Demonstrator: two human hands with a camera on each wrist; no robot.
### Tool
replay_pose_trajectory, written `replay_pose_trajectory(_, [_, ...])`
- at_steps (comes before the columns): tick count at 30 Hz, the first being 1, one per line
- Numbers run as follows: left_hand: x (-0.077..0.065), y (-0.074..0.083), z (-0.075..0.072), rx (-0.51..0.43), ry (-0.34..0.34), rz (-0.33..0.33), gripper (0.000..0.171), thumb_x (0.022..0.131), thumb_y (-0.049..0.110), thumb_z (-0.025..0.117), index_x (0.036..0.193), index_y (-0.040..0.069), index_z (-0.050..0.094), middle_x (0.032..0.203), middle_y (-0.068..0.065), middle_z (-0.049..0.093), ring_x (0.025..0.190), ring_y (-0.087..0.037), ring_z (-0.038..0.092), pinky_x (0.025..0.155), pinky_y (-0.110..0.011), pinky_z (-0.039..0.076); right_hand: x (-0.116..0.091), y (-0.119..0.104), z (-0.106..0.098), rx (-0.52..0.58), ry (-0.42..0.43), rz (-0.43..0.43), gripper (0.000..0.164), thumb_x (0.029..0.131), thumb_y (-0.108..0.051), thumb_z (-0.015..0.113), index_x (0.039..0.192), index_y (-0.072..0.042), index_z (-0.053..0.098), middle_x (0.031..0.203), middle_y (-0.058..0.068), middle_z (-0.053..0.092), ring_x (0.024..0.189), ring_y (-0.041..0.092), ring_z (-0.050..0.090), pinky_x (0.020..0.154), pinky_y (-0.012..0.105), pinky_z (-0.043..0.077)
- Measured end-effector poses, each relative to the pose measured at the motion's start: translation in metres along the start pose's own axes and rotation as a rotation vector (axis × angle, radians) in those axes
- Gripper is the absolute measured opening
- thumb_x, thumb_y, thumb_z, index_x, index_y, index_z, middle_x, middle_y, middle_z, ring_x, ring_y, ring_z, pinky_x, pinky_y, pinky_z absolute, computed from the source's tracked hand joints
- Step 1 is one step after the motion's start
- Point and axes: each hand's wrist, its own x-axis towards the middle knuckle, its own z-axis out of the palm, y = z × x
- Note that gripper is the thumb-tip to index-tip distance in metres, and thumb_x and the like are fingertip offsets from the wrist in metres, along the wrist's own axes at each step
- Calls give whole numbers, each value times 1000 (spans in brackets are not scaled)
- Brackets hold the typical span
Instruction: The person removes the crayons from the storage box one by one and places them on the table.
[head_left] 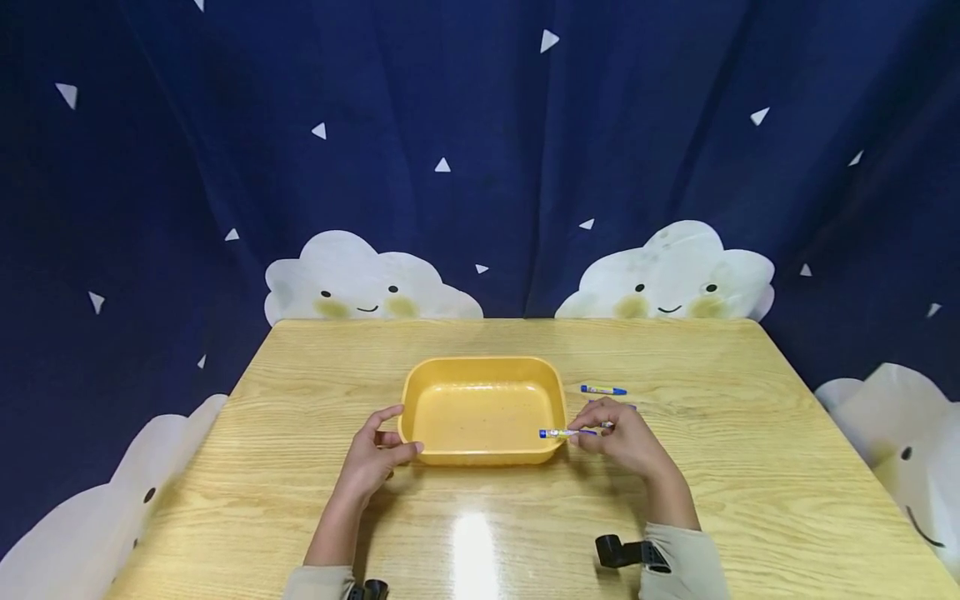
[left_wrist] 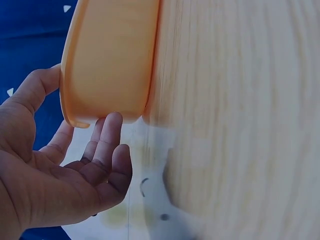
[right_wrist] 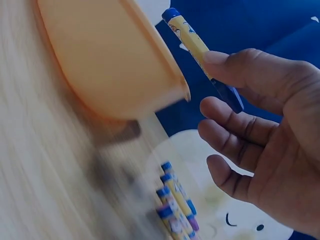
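Note:
A yellow plastic tray (head_left: 480, 417) stands on the wooden table in front of me. My left hand (head_left: 371, 457) holds its left end, thumb over the rim at the near corner and fingertips against the end wall. Over the tray's right rim, my right hand (head_left: 626, 437) pinches a crayon (right_wrist: 189, 40) with a yellow wrapper and dark blue ends. The crayon's far end points in over the tray. Several more crayons (right_wrist: 172, 197) lie side by side on the table right of the tray; in the head view the right hand partly hides them, leaving one blue crayon (head_left: 602, 389) plain.
The wooden table (head_left: 300, 367) reaches back to a dark blue curtain (head_left: 480, 100) with white triangles and smiling clouds. A black wrist camera (head_left: 618, 552) sits on the right sleeve. Light glares off the table's near middle.

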Motion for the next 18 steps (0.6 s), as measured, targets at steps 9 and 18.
replay_pose_trajectory(9, [16,-23,-2,-10,9,-8,70,73,6,78,135,10,45,88,-11,47,62,-16,46,47,-23,35,-25,14,-21,-50,43,105,9,76,-9,76,84,-11,73,93,2,61,92,18,53,68,32,47])
replay_pose_trajectory(18, [20,-33,-1,-3,30,32,70,71,8,79,133,13,47,88,-12,48,64,-17,47,47,-22,36,-48,31,-39,-92,97,189,9,77,-9,76,85,-7,73,104,15,62,94,22,55,72,34,47])
